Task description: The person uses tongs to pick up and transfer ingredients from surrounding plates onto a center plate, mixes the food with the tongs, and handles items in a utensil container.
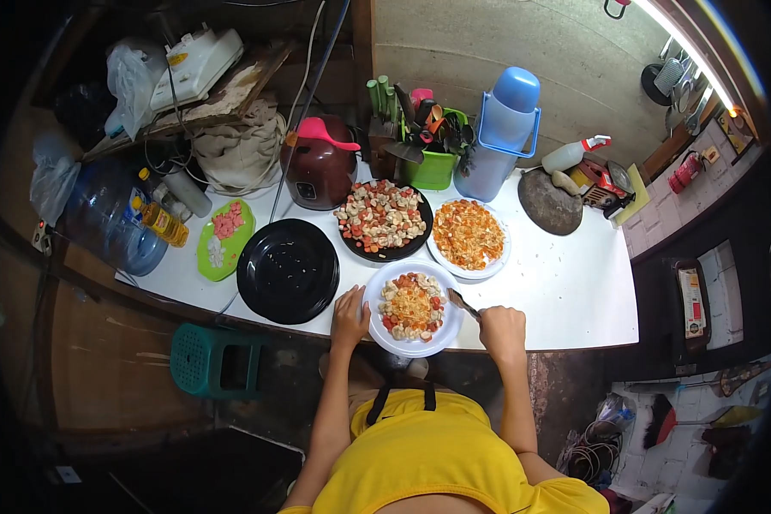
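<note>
A white plate (375, 328) at the table's front edge holds sliced pieces in a ring, with shredded orange and yellow food (412, 307) in the middle. My left hand (350, 317) rests at the plate's left rim, fingers fairly straight and nothing seen in them. On the right, my right hand (502, 332) is closed round the handle of a fork (463, 303), its head over the plate's right rim. Behind are a black plate of chopped pieces (384, 219) and a white plate of shredded orange food (469, 236).
Stacked black plates (288, 271) and a green tray (226, 240) lie at the left. Along the back stand a dark red cooker (319, 167), a green utensil holder (430, 170) and a blue jug (499, 137). A green stool (217, 361) is below.
</note>
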Tool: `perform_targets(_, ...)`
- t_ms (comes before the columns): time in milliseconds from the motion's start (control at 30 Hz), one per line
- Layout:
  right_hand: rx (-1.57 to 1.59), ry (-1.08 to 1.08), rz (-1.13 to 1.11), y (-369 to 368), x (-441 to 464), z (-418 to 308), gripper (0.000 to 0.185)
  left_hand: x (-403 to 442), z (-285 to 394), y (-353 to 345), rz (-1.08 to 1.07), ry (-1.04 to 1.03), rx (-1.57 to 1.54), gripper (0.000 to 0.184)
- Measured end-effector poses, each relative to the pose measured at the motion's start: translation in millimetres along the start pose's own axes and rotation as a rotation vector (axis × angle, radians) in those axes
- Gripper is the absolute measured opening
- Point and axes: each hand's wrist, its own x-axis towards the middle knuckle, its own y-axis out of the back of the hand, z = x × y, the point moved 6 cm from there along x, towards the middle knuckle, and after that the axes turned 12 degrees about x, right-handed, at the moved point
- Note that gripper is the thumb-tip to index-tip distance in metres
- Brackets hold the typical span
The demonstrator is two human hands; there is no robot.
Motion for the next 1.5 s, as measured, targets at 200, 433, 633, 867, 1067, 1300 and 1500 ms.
perform_targets(200,-0.017,0.039,0.011,-11,5,-4,0.007,-1,-1,-1,-0.011,-0.002,-0.006,0.035)
perform_targets(433,0.005,0.043,0.013,-3,-3,-9,0.008,-2,-2,-1,-0.015,-0.001,-0.013,0.035)
perform_targets(633,0.033,0.068,0.059,19,12,-9,0.016,0,-2,-1,-0.014,-0.007,-0.013,0.036)
perform_targets(867,-0.003,0.209,0.154,42,78,-40,0.013,0,-1,0,0.007,-0.022,-0.006,0.036)
perform_targets(1067,0.026,0.373,0.271,15,142,-74,0.007,2,1,3,-0.002,0.006,-0.014,0.035)
perform_targets(1300,-0.182,0.448,0.212,2,193,-106,0.008,0,0,3,0.007,0.006,0.003,0.038)
perform_targets(1500,-0.442,0.523,0.052,-28,232,-126,0.011,1,1,5,0.001,0.023,0.006,0.038)
